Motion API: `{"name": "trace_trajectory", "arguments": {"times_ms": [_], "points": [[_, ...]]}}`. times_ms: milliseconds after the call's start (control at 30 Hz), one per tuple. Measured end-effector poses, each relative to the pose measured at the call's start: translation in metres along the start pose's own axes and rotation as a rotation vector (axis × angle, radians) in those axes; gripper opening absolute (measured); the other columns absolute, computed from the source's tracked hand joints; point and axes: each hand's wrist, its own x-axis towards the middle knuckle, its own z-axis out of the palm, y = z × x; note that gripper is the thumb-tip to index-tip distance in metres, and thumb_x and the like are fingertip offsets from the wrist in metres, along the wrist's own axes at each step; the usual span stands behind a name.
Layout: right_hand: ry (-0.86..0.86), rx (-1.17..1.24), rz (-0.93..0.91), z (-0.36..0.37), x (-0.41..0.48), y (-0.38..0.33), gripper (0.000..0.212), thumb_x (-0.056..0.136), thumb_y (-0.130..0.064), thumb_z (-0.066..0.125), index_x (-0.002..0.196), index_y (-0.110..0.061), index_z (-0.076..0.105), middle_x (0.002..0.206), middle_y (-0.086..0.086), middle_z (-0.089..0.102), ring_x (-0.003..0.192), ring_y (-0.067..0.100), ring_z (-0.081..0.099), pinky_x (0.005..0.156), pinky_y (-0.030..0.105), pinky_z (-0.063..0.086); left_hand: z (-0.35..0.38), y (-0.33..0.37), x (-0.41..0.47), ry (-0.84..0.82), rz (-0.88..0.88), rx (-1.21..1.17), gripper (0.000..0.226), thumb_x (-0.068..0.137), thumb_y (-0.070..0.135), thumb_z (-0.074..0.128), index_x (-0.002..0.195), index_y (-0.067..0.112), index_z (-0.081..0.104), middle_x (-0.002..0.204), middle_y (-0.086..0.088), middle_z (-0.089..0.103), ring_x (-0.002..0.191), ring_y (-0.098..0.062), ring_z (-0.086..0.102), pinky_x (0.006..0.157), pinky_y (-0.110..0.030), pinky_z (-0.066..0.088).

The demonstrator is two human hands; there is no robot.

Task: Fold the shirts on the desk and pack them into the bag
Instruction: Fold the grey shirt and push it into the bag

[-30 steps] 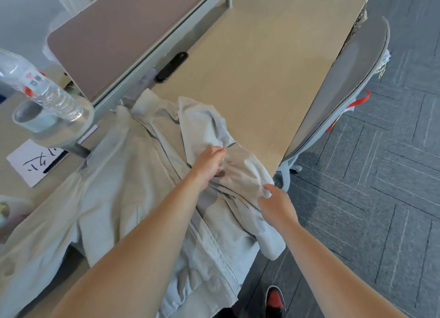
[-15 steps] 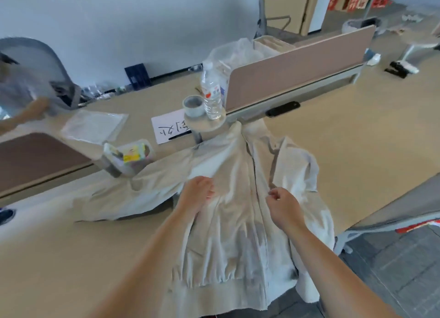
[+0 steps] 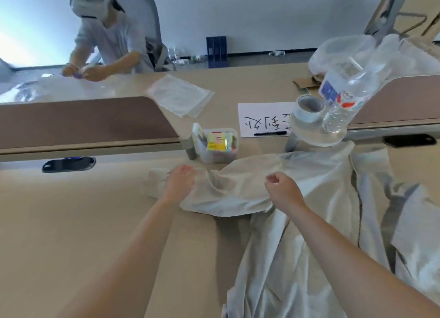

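Pale grey cotton-like cloth makes up the zip-front shirt [image 3: 309, 222], which lies spread on the beige wooden desk [image 3: 71, 222] in front of me. Its body runs toward my right side with the front seam pointing at the near edge. It is creased all over and looks darker where folds overlap. One long sleeve stretches out leftward across the desk, ending in a ribbed cuff.

My left hand [image 3: 181, 183] sits on that sleeve near the cuff, fingers curled down and gripping the cloth. My right hand [image 3: 282, 189] is clenched over the sleeve near the shoulder; I cannot tell whether a fold is caught inside it.

Just beyond the sleeve stands a clear plastic box of yellow sticky notes [image 3: 217, 144]. Beside the box lies a white paper sheet with black handwriting [image 3: 262, 120], with a black pen [image 3: 270, 133] on it. To the right, a clear plastic water bottle [image 3: 342, 103] and a grey tape roll [image 3: 309, 108] stand on a round pale tray [image 3: 314, 137].

Farther back a flat clear plastic bag [image 3: 181, 95] lies on the desk, a brown divider panel [image 3: 83, 120] runs along the left, and another person [image 3: 107, 39] sits across.
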Motion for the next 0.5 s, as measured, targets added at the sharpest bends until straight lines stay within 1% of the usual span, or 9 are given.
{"name": "trace_trajectory", "arguments": {"times_ms": [67,100,167,200,233,267,333,433,500], "points": [[-0.025,-0.018,-0.023,0.024,0.023,-0.021,0.031,0.093,-0.022,0.054,0.122,-0.018,0.063,0.118,-0.004,0.063,0.107,0.020,0.058,0.088,0.031,0.045,-0.016,-0.006,0.024,0.023,-0.020,-0.003,0.028,0.100,0.011,0.048,0.124,0.003,0.059,0.107,-0.014,0.063,0.093,-0.028,0.062,0.093,-0.048,0.055],[-0.034,-0.027,-0.038,0.037,0.034,-0.030,0.030,0.093,-0.022,0.053,0.121,-0.018,0.063,0.117,-0.004,0.063,0.106,0.020,0.059,0.088,0.032,0.046,-0.026,-0.012,0.037,0.039,-0.022,0.008,0.027,0.100,0.013,0.049,0.122,0.005,0.061,0.111,-0.014,0.065,0.095,-0.029,0.064,0.094,-0.049,0.055],[-0.053,-0.036,-0.061,0.059,0.052,-0.047,0.028,0.093,-0.020,0.053,0.119,-0.020,0.064,0.113,-0.005,0.062,0.104,0.019,0.058,0.084,0.031,0.044,-0.041,-0.028,0.062,0.075,-0.036,0.026,0.018,0.095,0.027,0.052,0.107,0.022,0.065,0.113,-0.006,0.067,0.101,-0.028,0.067,0.096,-0.050,0.053],[-0.061,-0.042,-0.075,0.069,0.060,-0.054,0.028,0.093,-0.019,0.053,0.118,-0.020,0.064,0.112,-0.005,0.061,0.102,0.019,0.057,0.081,0.030,0.042,-0.047,-0.036,0.073,0.085,-0.065,0.034,0.017,0.089,0.037,0.054,0.101,0.031,0.063,0.112,0.000,0.068,0.099,-0.025,0.067,0.095,-0.049,0.054],[-0.069,-0.052,-0.090,0.078,0.066,-0.060,0.027,0.093,-0.018,0.053,0.117,-0.020,0.065,0.112,-0.004,0.061,0.100,0.018,0.057,0.079,0.029,0.040,-0.052,-0.044,0.081,0.088,-0.085,0.035,0.021,0.083,0.045,0.054,0.100,0.036,0.061,0.111,0.003,0.067,0.098,-0.023,0.068,0.094,-0.046,0.054],[-0.080,-0.068,-0.101,0.086,0.071,-0.064,0.028,0.092,-0.017,0.054,0.117,-0.020,0.066,0.112,-0.004,0.061,0.100,0.018,0.056,0.079,0.029,0.039,-0.055,-0.051,0.088,0.083,-0.095,0.035,0.026,0.081,0.046,0.053,0.106,0.038,0.060,0.112,0.003,0.066,0.096,-0.022,0.068,0.092,-0.042,0.055],[-0.108,-0.110,-0.105,0.098,0.080,-0.066,0.034,0.090,-0.013,0.056,0.122,-0.020,0.065,0.115,-0.006,0.060,0.104,0.018,0.056,0.083,0.029,0.040,-0.060,-0.056,0.097,0.072,-0.121,0.027,0.036,0.089,0.037,0.054,0.125,0.032,0.055,0.111,0.000,0.063,0.092,-0.022,0.068,0.086,-0.036,0.055],[-0.158,-0.225,-0.110,0.107,0.089,-0.065,0.050,0.087,-0.006,0.053,0.133,-0.024,0.061,0.126,-0.002,0.063,0.113,0.022,0.059,0.090,0.031,0.045,-0.062,-0.064,0.107,0.061,-0.171,0.062,0.047,0.094,0.032,0.052,0.140,0.025,0.044,0.118,-0.008,0.062,0.084,-0.021,0.068,0.081,-0.035,0.057],[-0.199,-0.350,-0.137,0.110,0.092,-0.065,0.056,0.088,-0.003,0.049,0.138,-0.027,0.057,0.129,0.000,0.064,0.114,0.022,0.059,0.090,0.031,0.046,-0.063,-0.068,0.111,0.060,-0.213,0.068,0.057,0.094,0.032,0.053,0.147,0.022,0.036,0.120,-0.010,0.061,0.071,-0.018,0.067,0.067,-0.030,0.057]]}}
